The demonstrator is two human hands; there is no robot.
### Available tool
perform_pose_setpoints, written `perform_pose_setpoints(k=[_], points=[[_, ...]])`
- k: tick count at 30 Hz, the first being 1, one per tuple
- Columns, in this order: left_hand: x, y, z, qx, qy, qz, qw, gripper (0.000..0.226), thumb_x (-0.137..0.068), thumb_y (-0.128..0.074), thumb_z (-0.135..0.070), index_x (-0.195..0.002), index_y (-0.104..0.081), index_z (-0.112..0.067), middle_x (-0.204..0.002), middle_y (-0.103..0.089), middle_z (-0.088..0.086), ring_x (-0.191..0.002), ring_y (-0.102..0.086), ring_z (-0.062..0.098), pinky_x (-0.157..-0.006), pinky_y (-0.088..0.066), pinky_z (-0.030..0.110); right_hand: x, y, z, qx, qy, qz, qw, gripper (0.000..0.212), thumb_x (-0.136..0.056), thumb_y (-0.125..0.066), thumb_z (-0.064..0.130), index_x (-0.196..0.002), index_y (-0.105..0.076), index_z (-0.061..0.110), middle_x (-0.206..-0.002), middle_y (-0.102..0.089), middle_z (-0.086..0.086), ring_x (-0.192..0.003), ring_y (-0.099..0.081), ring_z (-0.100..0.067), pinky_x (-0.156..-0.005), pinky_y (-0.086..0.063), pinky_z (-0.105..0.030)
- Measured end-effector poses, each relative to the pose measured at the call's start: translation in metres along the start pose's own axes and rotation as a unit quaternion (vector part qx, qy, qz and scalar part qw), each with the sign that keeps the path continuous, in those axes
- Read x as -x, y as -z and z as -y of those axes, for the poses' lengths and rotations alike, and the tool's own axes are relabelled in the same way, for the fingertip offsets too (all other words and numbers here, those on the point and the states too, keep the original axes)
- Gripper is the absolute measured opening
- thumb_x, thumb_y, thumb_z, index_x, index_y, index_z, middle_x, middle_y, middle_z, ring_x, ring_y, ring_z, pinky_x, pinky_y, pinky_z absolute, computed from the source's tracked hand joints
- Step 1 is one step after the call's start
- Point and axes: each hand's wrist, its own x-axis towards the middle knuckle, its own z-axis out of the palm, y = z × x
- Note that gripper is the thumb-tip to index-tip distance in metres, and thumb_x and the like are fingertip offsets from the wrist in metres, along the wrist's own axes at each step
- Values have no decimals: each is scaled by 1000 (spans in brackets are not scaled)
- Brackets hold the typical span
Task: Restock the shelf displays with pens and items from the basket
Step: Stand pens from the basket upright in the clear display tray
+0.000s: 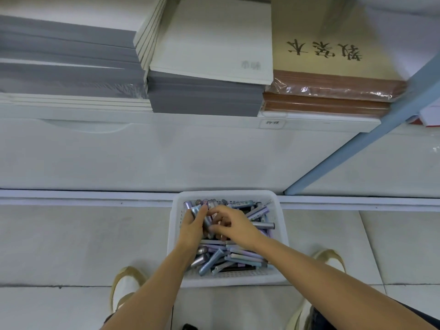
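Note:
A white plastic basket point(282, 231) sits on the tiled floor in front of the shelf base, filled with several pastel blue, purple and grey pens point(240, 258). Both my hands are inside it. My left hand point(191, 228) is closed around a bunch of pens point(204, 219) held upright at the basket's far left. My right hand point(234, 226) reaches in beside it, fingers curled on the same bunch of pens. Which pens each finger touches is hidden.
A low white shelf point(166, 120) above the basket carries stacks of grey and white notebooks point(204, 96) and shrink-wrapped brown books point(333, 91). A blue upright point(357, 144) slants at the right. My two shoes point(126, 287) flank the basket.

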Motion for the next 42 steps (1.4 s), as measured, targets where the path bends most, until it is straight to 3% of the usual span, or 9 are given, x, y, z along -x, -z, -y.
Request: perform_pose_setpoints(k=[6,12,16,18,20,25,29,38,42], points=[[-9,20,0,4,-50,-98,994,21,-95,-52,-3,-76,-45,-9,-64,-49,10,-53,-53,14,-50,-49,25,-23,4,-15,119,-20,-161,980,31,-89,-67,32,-112,-61,13,-102,-66,0,-89,-62,-15,-84,-53,-35],[-12,30,9,-15,-28,-77,997,24,-95,-52,-3,-75,-42,-11,-56,-38,6,-46,-33,14,-43,-33,25,-48,-14,-27,271,-76,-110,953,58,-80,-71,51,-120,-52,14,-113,-60,-5,-102,-57,-23,-79,-45,-33],[-13,33,11,-34,-20,-57,998,24,-97,-55,-11,-76,-45,-8,-55,-42,6,-46,-36,15,-46,-34,28,-53,-10,-29,252,-86,-68,961,53,-88,-66,42,-127,-49,11,-121,-57,-8,-110,-56,-26,-88,-46,-37],[-14,34,11,-36,-18,-50,998,22,-97,-55,-11,-77,-47,-8,-55,-42,6,-46,-35,15,-45,-34,27,-51,-5,-29,261,-91,-30,960,36,-94,-59,35,-115,-49,8,-109,-57,-10,-102,-57,-30,-77,-43,-35],[-13,33,8,-40,-14,-47,998,25,-97,-56,-11,-73,-48,-9,-54,-42,5,-47,-35,16,-44,-33,26,-47,0,-26,203,-104,-34,973,23,-97,-53,29,-104,-49,8,-95,-54,-8,-90,-55,-28,-68,-38,-33],[-2,19,-12,-39,12,16,999,27,-91,-66,-26,-75,-54,-7,-55,-45,6,-43,-39,13,-39,-33,21,-32,19,6,-30,-73,-66,995,29,-96,-57,26,-118,-59,7,-108,-66,-11,-99,-64,-23,-82,-51,-31],[15,0,-41,-41,-5,99,994,26,-86,-73,-30,-84,-61,-7,-63,-61,5,-46,-48,11,-38,-33,20,-14,33,42,-117,-39,-62,990,19,-95,-61,26,-109,-64,13,-86,-67,2,-72,-62,-4,-60,-48,-19],[71,-21,-118,-12,-140,109,984,13,-92,-64,-19,-94,-62,-7,-80,-74,11,-66,-70,19,-41,-34,22,41,72,129,-101,98,-116,983,25,-93,-63,18,-116,-65,8,-72,-56,-4,-54,-47,-7,-49,-40,-21],[105,-39,-154,3,-186,170,968,25,-92,-65,-21,-108,-59,-3,-99,-75,9,-72,-70,20,-42,-34,21,67,86,172,-102,164,-195,962,9,-89,-69,16,-93,-68,8,-63,-58,1,-49,-51,-6,-43,-41,-20]])
